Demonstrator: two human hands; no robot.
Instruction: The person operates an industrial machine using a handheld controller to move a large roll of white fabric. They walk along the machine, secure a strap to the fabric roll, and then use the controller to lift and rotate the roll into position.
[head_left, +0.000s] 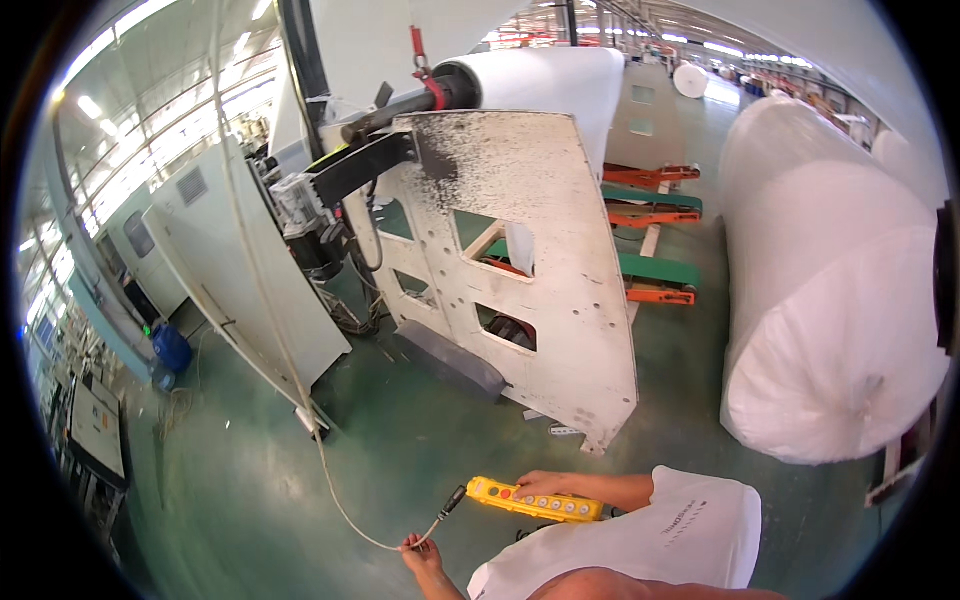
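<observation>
A yellow hoist pendant control (565, 505) with a row of round buttons, one of them red, lies across in front of me. My right hand (541, 484) grips it from above, fingers near the red button. From its left end a black sleeve leads into a pale cable (352, 522). My left hand (420, 547) is closed on this cable, a little below and left of the pendant. The cable loops low, then climbs at the left out of the top of the view.
Ahead stands a worn white machine side plate (590, 330) with cut-outs, beside a roll of white material (560, 85). At right lies a large wrapped white roll (820, 250). Pale cabinets (225, 260), a blue drum (172, 347) and a slanted panel (97, 430) stand left.
</observation>
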